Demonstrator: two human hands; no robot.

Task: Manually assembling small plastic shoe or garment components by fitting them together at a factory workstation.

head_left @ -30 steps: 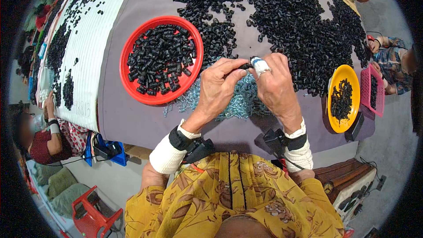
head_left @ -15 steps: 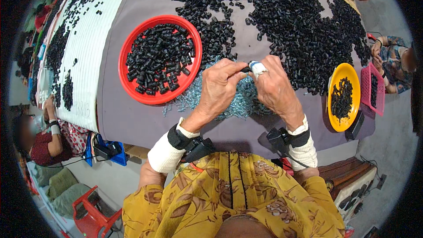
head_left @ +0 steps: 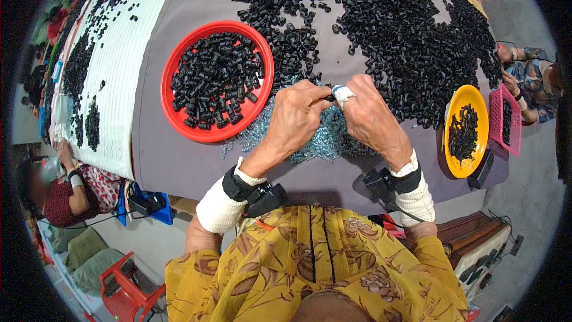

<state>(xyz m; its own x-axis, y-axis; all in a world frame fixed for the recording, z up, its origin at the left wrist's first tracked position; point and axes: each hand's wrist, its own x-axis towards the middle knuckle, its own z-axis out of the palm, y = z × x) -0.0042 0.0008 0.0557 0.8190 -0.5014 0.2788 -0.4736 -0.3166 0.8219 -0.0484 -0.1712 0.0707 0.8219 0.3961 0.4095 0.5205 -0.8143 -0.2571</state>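
My left hand [head_left: 296, 114] and my right hand [head_left: 372, 116] meet over a pile of small clear-blue pieces [head_left: 322, 143]. Between the pinched fingertips of both hands sits a small black plastic part [head_left: 328, 98], mostly covered by the fingers. White tape wraps a finger of my right hand. Just left of my hands is a red round tray [head_left: 168, 120] with many short black plastic parts [head_left: 217, 77] in it. Beyond my hands, loose black parts [head_left: 393, 30] are heaped widely over the grey cloth.
A yellow oval tray [head_left: 448, 149] of small black pieces stands at the right, beside a pink basket [head_left: 505, 133]. Co-workers sit at the left and right edges. A white striped cloth [head_left: 119, 53] with more black parts covers the left side. Below it stands a red chair [head_left: 128, 289].
My hands stay together over the blue pile, with only slight shifts of fingers and wrists. The co-worker's hand at the left has moved down, and the co-worker's arms at the right have shifted.
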